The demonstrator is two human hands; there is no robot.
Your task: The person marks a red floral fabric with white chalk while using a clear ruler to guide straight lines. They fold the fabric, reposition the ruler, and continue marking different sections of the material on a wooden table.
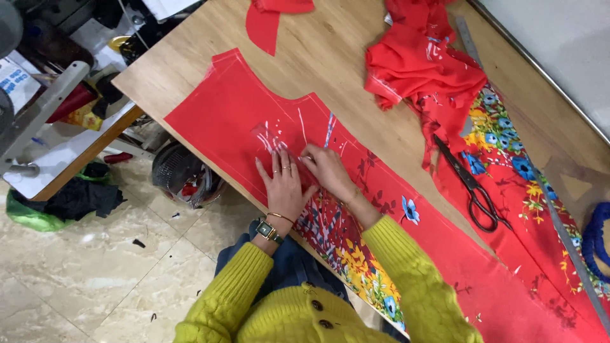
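Far off to the left of my fingers, below the surface's [190,57] edge, a basket of scraps [181,178] sits on the tiled floor [95,267]. Nearer in, my left hand [284,187] lies flat on the red cut fabric panel [241,121], fingers [277,166] spread and straight, gripping nothing, only pressing the cloth down. Just beside it my right hand [328,171] rests on the same panel, its fingertips bent down to the cloth near the white chalk marks [279,136]; whether they pinch a bit of chalk or merely the fabric I cannot tell. The panel runs from ahead of my fingers back under my wrists and past my right sleeve, where its flower print shows.

I judge I am at the smoothing and marking stage. The next move calls for holding the cloth flat and unwrinkled under my left palm while my right works along the line.

Well to the right of my fingers lie black scissors [473,187] on a second printed piece, beyond a crumpled red heap [422,70], with a metal ruler [565,235] alongside.
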